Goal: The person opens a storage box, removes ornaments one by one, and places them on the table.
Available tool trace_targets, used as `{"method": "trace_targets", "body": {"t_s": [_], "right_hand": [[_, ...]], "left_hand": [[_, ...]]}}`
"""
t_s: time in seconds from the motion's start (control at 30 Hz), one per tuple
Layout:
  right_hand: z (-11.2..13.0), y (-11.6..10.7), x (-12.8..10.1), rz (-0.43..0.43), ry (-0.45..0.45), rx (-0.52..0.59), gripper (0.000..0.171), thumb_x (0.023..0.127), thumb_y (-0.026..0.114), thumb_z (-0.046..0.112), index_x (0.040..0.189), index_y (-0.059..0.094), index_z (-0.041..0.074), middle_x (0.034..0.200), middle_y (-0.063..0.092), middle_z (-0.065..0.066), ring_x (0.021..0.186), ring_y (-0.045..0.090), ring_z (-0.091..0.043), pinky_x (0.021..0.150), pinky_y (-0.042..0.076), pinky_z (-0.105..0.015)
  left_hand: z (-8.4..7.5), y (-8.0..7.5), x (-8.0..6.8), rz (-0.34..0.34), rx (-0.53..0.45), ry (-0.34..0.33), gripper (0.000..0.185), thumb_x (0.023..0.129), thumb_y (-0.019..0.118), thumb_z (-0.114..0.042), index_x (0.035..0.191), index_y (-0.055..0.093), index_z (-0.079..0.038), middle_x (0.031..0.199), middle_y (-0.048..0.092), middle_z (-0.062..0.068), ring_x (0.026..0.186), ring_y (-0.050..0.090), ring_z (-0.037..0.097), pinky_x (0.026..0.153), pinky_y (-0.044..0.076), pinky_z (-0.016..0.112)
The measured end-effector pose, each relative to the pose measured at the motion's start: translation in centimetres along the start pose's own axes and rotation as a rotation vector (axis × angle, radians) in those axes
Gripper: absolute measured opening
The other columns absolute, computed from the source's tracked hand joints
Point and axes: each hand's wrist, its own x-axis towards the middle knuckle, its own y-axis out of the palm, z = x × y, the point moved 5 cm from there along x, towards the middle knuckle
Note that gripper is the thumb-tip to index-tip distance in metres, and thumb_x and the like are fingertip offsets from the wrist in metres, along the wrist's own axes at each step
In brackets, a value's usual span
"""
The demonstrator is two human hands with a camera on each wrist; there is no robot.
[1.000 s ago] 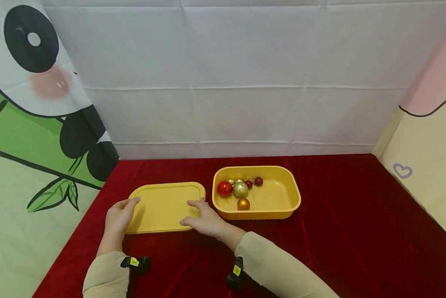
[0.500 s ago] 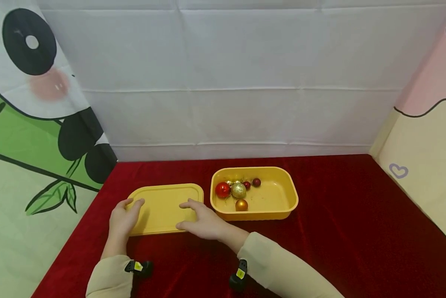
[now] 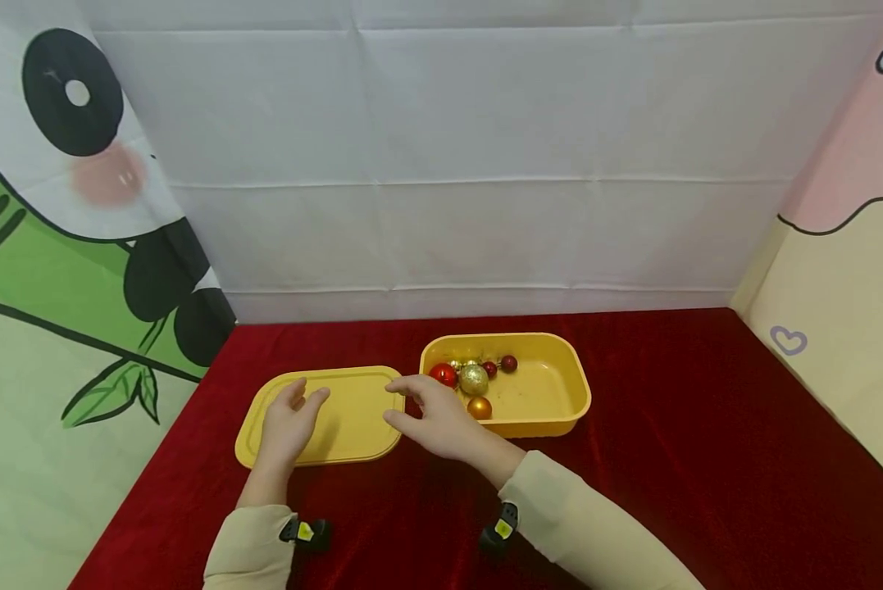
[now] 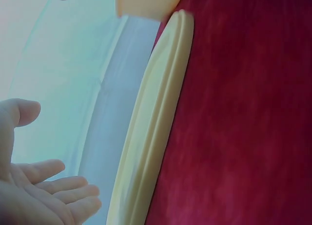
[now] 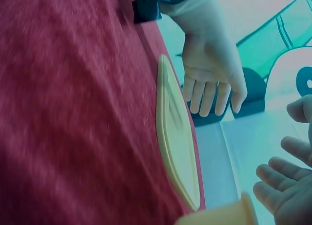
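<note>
the lid [image 3: 361, 410] is lying below the left hand [image 3: 288, 426] and near the right hand [image 3: 441, 419], touching neither; both hands' fingers [image 4: 68, 183] are hanging loosely extended, gripping nothing.

Widest passage: worktop [image 3: 707, 459] right of the yellow box [image 3: 533, 428]. Gap between yellow box and yellow lid [image 3: 363, 410] narrow, right hand [image 3: 441, 416] above its near end. Left hand [image 3: 289, 426] over lid's left part; way through between the two hands. Box walls block low crossing; baubles [image 3: 474, 379] crowd its left, room inside right. White cloth [image 3: 485, 238] bounds far side.
</note>
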Motion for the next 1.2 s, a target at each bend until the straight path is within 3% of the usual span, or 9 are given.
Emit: {"method": "trace_targets", "body": {"t_s": [0.47,0.7,1.2], "right_hand": [[-3.0,-3.4,-0.3,-0.118,-0.012,-0.099,0.041,0.087,0.068,0.021,0.123,0.060,0.004,0.122,0.061,-0.010,0.115,0.056,-0.026,0.099,0.046,-0.042],[-4.5,-4.7,-0.4,-0.149,0.026,-0.163,0.045,0.084,0.071,0.025,0.123,0.060,0.006,0.124,0.060,-0.009,0.116,0.055,-0.025,0.100,0.046,-0.041],[-6.8,-6.6,-0.4,-0.186,0.120,-0.184,0.047,0.083,0.073,0.026,0.125,0.059,0.008,0.128,0.058,-0.011,0.122,0.052,-0.028,0.103,0.043,-0.045]], "left_hand": [[-2.0,4.3,0.1,0.048,-0.116,0.087,0.066,0.094,0.054,-0.041,0.146,0.033,-0.006,0.151,0.033,0.016,0.139,0.031,0.033,0.112,0.033,0.048],[-2.7,6.2,0.3,0.064,-0.126,0.123,0.064,0.094,0.056,-0.040,0.144,0.037,-0.005,0.148,0.038,0.016,0.137,0.035,0.032,0.111,0.034,0.048],[-4.2,10.0,0.4,0.081,-0.162,0.194,0.056,0.094,0.057,-0.032,0.138,0.045,-0.001,0.142,0.046,0.018,0.132,0.042,0.034,0.109,0.037,0.047]]}}
